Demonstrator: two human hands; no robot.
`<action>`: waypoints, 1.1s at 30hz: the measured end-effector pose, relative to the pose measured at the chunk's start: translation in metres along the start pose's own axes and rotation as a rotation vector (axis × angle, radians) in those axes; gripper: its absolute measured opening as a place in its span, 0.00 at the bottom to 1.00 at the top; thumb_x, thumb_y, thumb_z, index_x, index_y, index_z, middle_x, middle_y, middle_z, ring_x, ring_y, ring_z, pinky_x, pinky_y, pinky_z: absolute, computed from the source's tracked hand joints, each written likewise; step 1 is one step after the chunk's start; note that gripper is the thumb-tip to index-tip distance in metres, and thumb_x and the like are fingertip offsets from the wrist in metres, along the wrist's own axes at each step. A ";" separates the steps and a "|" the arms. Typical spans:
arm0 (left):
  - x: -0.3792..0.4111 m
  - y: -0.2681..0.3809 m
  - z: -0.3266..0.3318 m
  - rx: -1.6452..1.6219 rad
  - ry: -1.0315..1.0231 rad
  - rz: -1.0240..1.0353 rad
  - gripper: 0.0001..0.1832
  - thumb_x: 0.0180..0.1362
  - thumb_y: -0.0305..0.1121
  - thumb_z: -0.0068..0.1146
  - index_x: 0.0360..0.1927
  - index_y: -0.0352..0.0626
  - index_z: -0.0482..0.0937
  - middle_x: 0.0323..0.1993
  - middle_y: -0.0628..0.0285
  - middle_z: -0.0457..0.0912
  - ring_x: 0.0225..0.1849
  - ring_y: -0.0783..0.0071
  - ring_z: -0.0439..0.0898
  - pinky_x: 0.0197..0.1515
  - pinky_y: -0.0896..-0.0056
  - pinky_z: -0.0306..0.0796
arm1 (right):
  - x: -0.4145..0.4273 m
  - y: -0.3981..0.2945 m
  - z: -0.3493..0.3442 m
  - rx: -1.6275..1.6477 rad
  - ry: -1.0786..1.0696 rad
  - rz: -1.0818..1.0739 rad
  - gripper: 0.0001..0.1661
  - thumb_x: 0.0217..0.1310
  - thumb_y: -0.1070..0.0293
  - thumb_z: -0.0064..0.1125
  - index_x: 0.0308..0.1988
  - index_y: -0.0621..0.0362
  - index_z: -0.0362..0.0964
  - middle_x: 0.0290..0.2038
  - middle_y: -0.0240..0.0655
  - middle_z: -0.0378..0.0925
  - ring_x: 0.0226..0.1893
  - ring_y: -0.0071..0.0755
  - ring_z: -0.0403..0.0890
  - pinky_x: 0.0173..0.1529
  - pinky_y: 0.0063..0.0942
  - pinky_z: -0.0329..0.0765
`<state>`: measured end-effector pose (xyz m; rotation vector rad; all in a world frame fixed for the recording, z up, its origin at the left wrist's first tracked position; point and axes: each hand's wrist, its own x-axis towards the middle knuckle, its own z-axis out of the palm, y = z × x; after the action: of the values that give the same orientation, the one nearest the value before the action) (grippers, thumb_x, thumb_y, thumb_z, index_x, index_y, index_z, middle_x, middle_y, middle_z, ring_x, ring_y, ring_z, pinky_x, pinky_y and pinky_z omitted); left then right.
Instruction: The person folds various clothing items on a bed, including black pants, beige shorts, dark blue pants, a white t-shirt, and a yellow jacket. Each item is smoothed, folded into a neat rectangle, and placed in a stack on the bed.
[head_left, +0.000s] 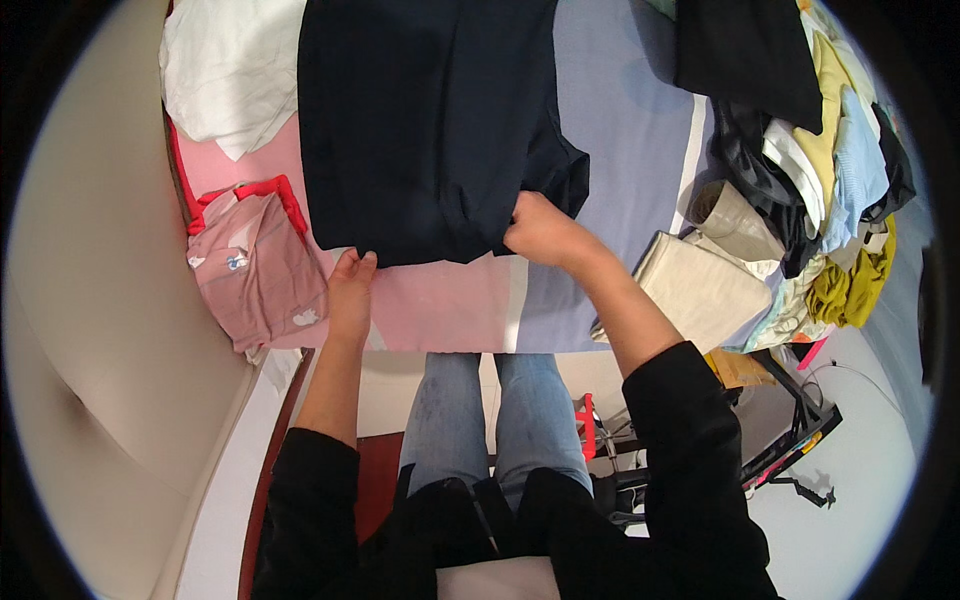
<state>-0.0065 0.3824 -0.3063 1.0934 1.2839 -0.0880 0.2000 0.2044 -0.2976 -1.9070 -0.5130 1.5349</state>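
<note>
A dark navy garment (405, 135) lies spread over a pink and blue sheet (442, 307), its far end cut off by the top of the picture. My left hand (351, 289) pinches the garment's near edge close to its left corner, thumb on top. At the near right part of the cloth, my right hand (544, 232) is closed on a bunched edge, its fingertips partly hidden. Just beyond my right hand, a loose fold of the same garment sticks out to the right.
Folded pink clothing (259, 277) and white cloth (232, 67) lie at the left beside the wall. To the right are folded cream cloth (697, 289), black fabric (742, 60) and a heap with yellow (825, 97) and light blue (859, 165) clothes. The sheet's near edge is before my legs.
</note>
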 end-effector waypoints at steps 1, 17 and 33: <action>0.001 0.000 0.001 0.007 0.012 -0.006 0.02 0.55 0.29 0.52 0.30 0.48 0.72 0.25 0.74 0.71 0.28 0.85 0.69 0.36 0.85 0.63 | 0.001 -0.002 0.004 -0.128 0.024 -0.085 0.13 0.40 0.79 0.47 0.33 0.66 0.71 0.32 0.50 0.75 0.31 0.46 0.77 0.37 0.34 0.73; -0.003 -0.002 -0.005 0.089 0.008 0.028 0.01 0.55 0.28 0.51 0.30 0.45 0.72 0.24 0.74 0.72 0.28 0.88 0.67 0.33 0.88 0.60 | -0.026 -0.029 0.030 -0.058 0.350 -0.197 0.17 0.43 0.65 0.52 0.31 0.70 0.69 0.32 0.51 0.73 0.34 0.52 0.74 0.40 0.38 0.71; -0.016 0.000 -0.004 0.201 0.016 0.135 0.04 0.55 0.29 0.52 0.31 0.41 0.70 0.22 0.74 0.68 0.24 0.89 0.62 0.26 0.87 0.57 | -0.067 0.070 -0.020 0.733 0.077 0.190 0.17 0.60 0.71 0.41 0.48 0.64 0.67 0.44 0.28 0.72 0.43 0.22 0.71 0.50 0.19 0.64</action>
<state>-0.0150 0.3771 -0.2936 1.3528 1.2314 -0.1082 0.1974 0.1058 -0.2943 -1.4469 0.2568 1.4782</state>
